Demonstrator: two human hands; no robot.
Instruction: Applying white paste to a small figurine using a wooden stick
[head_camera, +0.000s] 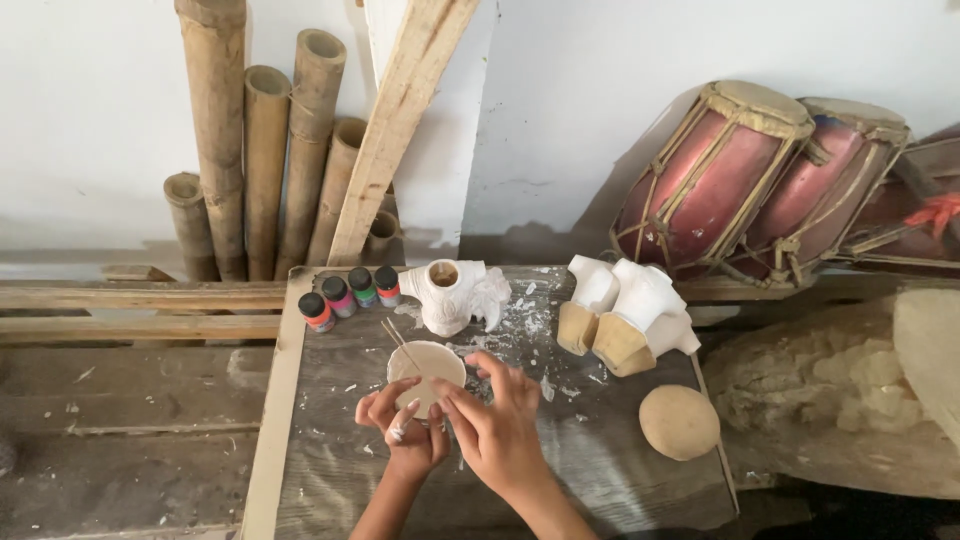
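Small cup of white paste (427, 372) with thin stick (401, 345), steadied on counter (600, 450): gripped by left hand (405, 428), right hand (497, 425) pinching rim, beside paint bottles (350, 294).

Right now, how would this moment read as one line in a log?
left hand: holds white cup | right hand: touching cup rim | sticks in cup | paint bottles behind | table

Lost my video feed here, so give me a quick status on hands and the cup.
Left hand cradles small cup, two thin sticks inside. Right hand fingers on its rim. White figurine and paint bottles just behind.
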